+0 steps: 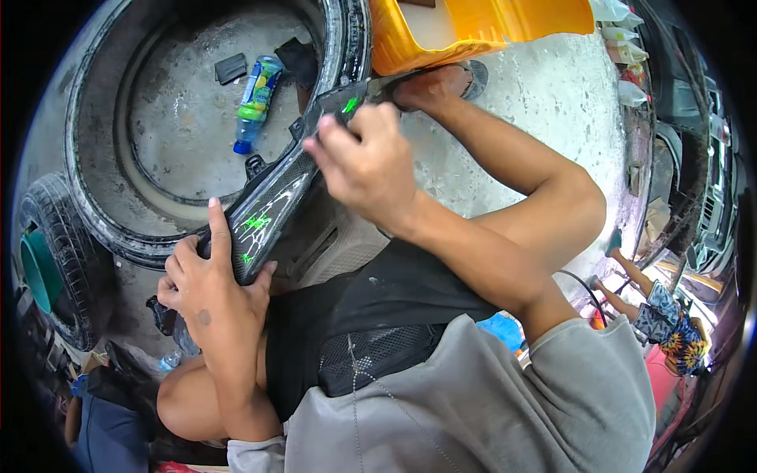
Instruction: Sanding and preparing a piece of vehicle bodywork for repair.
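Note:
A long black panel with a woven carbon-like pattern (277, 206) slants across the front of me, bearing bright green marks and whitish wet streaks. My left hand (209, 288) grips its lower end, thumb on one side and fingers on the other. Over the upper part is my right hand (371, 169), fingers curled and pinched close to the panel's surface. Whatever those fingers hold, if anything, is hidden by the hand and slight blur. Beneath the panel, a large tyre (98, 209) lies flat on the floor, and the panel crosses its near edge.
Inside the tyre's ring are a plastic bottle with a blue cap (256, 102) and a dark scrap (231, 68). A cut yellow container (544, 17) with cloudy liquid stands beyond. Another tyre (83, 276) stands at left with a green bowl-like object (39, 270). A person (680, 339) is at far right.

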Motion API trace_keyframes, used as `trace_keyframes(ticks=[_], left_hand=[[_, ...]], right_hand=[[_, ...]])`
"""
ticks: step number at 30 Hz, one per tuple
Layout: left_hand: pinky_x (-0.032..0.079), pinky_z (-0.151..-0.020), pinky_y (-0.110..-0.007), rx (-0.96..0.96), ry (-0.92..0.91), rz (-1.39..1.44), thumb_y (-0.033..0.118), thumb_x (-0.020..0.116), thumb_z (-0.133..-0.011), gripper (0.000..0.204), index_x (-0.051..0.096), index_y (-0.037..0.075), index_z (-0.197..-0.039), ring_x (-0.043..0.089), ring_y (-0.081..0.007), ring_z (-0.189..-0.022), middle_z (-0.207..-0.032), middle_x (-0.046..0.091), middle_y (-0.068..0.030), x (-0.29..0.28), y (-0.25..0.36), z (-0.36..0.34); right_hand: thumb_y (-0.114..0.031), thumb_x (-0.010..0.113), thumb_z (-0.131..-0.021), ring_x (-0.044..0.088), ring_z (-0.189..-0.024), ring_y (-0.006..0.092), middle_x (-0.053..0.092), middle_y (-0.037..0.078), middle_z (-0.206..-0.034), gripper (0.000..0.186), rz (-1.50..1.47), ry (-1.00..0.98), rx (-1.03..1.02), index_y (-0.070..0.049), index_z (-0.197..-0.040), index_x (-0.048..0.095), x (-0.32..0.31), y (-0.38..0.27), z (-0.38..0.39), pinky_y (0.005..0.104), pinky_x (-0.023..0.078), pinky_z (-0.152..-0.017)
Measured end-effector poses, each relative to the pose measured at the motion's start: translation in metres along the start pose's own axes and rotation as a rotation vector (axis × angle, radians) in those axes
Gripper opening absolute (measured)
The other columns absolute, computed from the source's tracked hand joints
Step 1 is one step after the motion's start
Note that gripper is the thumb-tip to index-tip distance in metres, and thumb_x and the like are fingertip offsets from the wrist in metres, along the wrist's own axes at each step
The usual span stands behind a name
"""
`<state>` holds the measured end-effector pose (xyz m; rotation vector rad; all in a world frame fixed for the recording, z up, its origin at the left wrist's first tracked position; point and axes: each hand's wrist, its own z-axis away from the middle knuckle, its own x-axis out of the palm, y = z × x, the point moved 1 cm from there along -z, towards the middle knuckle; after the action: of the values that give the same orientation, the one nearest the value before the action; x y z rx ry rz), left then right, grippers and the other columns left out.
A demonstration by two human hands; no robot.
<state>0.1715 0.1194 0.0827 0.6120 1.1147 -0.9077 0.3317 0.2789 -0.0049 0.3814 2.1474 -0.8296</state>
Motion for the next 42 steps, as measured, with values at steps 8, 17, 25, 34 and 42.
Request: trace_keyframes(ticks=[8,17,25,34,42], left_hand=[[0.037,-0.102,-0.057,0.011,0.036,-0.011,0.035,0.096,-0.069,0.106,0.046,0.023,-0.162,0.056,-0.0352,-0.120,-0.127,0.058,-0.0173,0.000,0.003,0.005],[0.036,-0.101,-0.059,0.023,0.068,-0.050,0.038,0.095,-0.070,0.109,0.042,0.022,-0.164,0.055,-0.0380,-0.120,-0.130,0.057,-0.0199,0.003,0.009,0.011],[0.038,-0.101,-0.058,0.040,0.048,0.000,0.038,0.098,-0.063,0.108,0.051,0.024,-0.160,0.057,-0.0355,-0.119,-0.124,0.060,-0.0176,0.005,-0.002,-0.002],[0.034,-0.107,-0.050,0.057,-0.081,0.128,0.038,0.094,-0.058,0.101,0.062,0.021,-0.152,0.062,-0.0328,-0.111,-0.111,0.063,-0.0144,-0.015,-0.029,-0.039],[0.034,-0.107,-0.045,0.205,-0.250,0.344,0.040,0.093,-0.053,0.105,0.063,0.015,-0.151,0.064,-0.0350,-0.099,-0.101,0.064,-0.0156,-0.013,-0.055,-0.071]], right_hand=[[-0.026,0.082,-0.088,0.057,-0.079,0.0328,0.055,0.014,-0.082,0.022,0.042,-0.018,0.005,-0.009,-0.086,0.069,0.001,0.010,-0.008,0.0463,0.049,-0.060],[-0.028,0.081,-0.088,0.061,-0.087,0.0361,0.060,0.017,-0.087,0.025,0.034,-0.072,0.111,-0.007,-0.082,0.069,-0.006,0.014,-0.012,0.0463,0.056,-0.065],[-0.030,0.082,-0.086,0.058,-0.079,0.0314,0.057,0.012,-0.080,0.025,0.046,0.047,-0.002,-0.007,-0.092,0.072,0.007,0.011,0.005,0.0426,0.050,-0.060],[-0.021,0.079,-0.085,0.056,-0.078,0.0311,0.054,0.011,-0.081,0.011,0.000,0.183,-0.072,-0.013,-0.090,0.073,0.021,0.014,-0.002,0.0450,0.048,-0.059],[-0.021,0.081,-0.084,0.055,-0.079,0.0292,0.052,0.009,-0.080,0.014,0.130,0.218,-0.062,-0.011,-0.091,0.073,0.022,0.038,-0.018,0.0446,0.048,-0.063]])
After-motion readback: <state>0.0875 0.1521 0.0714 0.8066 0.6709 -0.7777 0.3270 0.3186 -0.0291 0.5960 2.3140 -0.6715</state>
